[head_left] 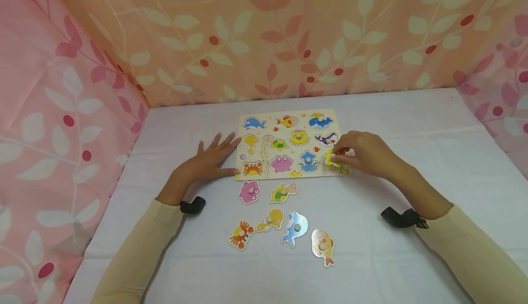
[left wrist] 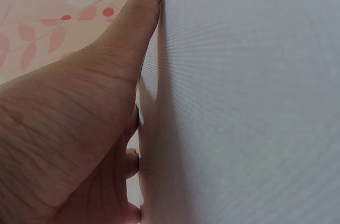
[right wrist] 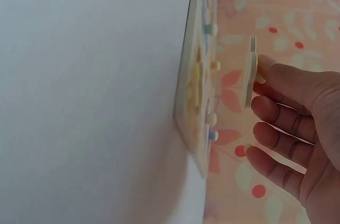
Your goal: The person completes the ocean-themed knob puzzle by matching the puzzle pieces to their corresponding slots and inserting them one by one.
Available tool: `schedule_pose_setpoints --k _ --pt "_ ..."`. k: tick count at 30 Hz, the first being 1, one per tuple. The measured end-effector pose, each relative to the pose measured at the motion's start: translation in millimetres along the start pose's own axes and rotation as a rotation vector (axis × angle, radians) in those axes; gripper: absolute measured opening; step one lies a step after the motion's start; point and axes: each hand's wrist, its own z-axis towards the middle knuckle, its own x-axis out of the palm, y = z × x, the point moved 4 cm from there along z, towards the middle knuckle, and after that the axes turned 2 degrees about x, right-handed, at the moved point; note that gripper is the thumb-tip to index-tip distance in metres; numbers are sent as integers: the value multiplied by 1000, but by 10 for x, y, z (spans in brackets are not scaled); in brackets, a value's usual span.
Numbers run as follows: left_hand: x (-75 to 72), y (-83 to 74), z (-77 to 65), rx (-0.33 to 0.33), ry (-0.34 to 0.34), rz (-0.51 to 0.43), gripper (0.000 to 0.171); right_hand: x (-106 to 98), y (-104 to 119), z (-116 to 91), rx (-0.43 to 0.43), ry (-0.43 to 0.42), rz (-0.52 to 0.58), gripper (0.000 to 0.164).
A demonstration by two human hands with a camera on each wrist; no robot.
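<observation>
My right hand (head_left: pixel 365 153) pinches a yellow star-shaped puzzle piece (head_left: pixel 328 158) between thumb and fingertips, over the lower right corner of a wooden sea-animal peg puzzle board (head_left: pixel 278 175). In the right wrist view, the piece (right wrist: pixel 249 78) is seen edge-on, apart from the board's face. With fingers spread, my left hand (head_left: pixel 210 159) touches the board's left edge with its thumb and fingertips. Knobbed pieces sit in the board: a blue whale (head_left: pixel 321 121), an octopus (head_left: pixel 299 137), a purple whale (head_left: pixel 327 139) and a squid (head_left: pixel 308 162).
Loose pieces lie on the white cloth in front of the board: a pink shell (head_left: pixel 249 192), a turtle (head_left: pixel 280 194), a crab (head_left: pixel 241 235), a seahorse (head_left: pixel 272 220), a blue dolphin (head_left: pixel 295 228) and a fish (head_left: pixel 323 246). Patterned curtains (head_left: pixel 288 33) stand behind and at both sides.
</observation>
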Motion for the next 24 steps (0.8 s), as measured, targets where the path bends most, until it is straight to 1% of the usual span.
schedule_pose_setpoints --k 6,13,24 --pt "-4 -7 -4 0 1 2 105 65 -106 58 26 35 19 18" --pt "-42 -37 -16 0 -3 -5 104 137 -144 81 60 72 29 17" --pt "-19 -24 -10 4 -10 8 105 215 -166 92 30 89 19 16"
